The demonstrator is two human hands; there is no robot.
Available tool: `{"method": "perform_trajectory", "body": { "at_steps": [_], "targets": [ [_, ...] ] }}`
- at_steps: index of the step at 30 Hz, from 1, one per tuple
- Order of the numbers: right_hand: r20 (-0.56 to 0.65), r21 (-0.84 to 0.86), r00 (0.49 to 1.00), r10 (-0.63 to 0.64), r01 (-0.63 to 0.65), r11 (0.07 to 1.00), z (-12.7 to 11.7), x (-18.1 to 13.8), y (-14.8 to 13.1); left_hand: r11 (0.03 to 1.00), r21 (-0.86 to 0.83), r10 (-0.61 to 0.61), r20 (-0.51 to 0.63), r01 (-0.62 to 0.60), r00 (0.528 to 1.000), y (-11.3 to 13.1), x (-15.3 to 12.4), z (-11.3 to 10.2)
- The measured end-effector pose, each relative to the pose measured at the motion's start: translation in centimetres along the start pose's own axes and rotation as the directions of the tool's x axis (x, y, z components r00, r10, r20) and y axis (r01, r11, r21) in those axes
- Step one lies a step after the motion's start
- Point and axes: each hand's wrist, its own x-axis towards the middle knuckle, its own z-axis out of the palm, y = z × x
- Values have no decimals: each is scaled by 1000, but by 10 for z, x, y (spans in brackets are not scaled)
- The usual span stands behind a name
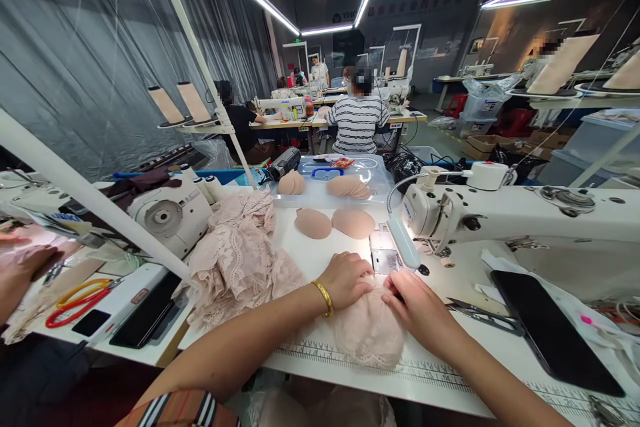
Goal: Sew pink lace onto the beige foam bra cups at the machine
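Note:
My left hand [346, 278], with a gold bangle on the wrist, has its fingers curled down on a pink lace cup piece [369, 330] lying on the white sewing table [320, 247]. My right hand [416, 307] presses the same lace piece from the right, fingers bent and close to the needle plate [384, 259]. The white sewing machine [520, 213] stretches to the right, its head just beyond my fingers. Two beige foam cups [334, 222] lie behind the needle area.
A heap of pink lace [235, 253] lies to the left. A clear tray [327, 183] with more foam cups stands behind. A black phone [550, 327] and snips [483, 315] lie right. Red and yellow scissors [77, 299] lie far left. Other people sew at tables beyond.

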Motion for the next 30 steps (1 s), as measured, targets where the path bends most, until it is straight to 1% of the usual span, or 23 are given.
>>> {"method": "perform_trajectory", "body": {
  "at_steps": [3, 6, 10, 12, 14, 16, 18, 20, 21, 23, 25, 27, 30],
  "targets": [
    [5, 31, 1000, 9, -9, 999, 2, 0, 1, 1000, -12, 6, -21, -7, 1000, 0, 1, 3],
    [-32, 63, 999, 19, -17, 998, 2, 0, 2, 999, -27, 30, -70, -32, 997, 2, 1, 0],
    [-87, 89, 996, 25, -17, 996, 0, -1, 3, 983, -91, 145, -165, -162, 975, 5, -3, -6],
    [-104, 103, 994, 15, -4, 995, 0, -2, 2, 977, -114, 166, -138, -183, 976, 6, -6, -5],
    [-110, 165, 994, -4, 22, 986, -1, -4, 1, 985, -101, 136, -64, -142, 989, 6, -10, -2],
    [-79, 313, 997, 9, 16, 950, -2, -6, 0, 992, -61, 107, -2, -106, 994, 5, -12, -1],
    [4, 476, 998, 63, -57, 878, -2, -5, 0, 995, -12, 103, 54, -102, 993, 2, -10, -4],
    [95, 576, 988, 126, -157, 802, -1, -3, 1, 995, 40, 84, 82, -88, 993, -2, -1, -12],
    [121, 599, 981, 151, -194, 777, 0, -2, 2, 995, 69, 64, 69, -68, 996, -4, 7, -18],
    [139, 608, 973, 185, -231, 759, 3, 0, 4, 991, 134, 5, -13, -3, 1000, -10, 28, -30],
    [114, 582, 974, 195, -224, 782, 6, 2, 5, 977, 197, -55, -126, 80, 990, -16, 52, -38],
    [73, 531, 976, 204, -211, 821, 7, 3, 7, 959, 242, -98, -213, 149, 972, -22, 74, -40],
    [23, 498, 974, 226, -207, 842, 7, 4, 9, 949, 261, -104, -267, 175, 958, -27, 98, -34]
  ]
}}
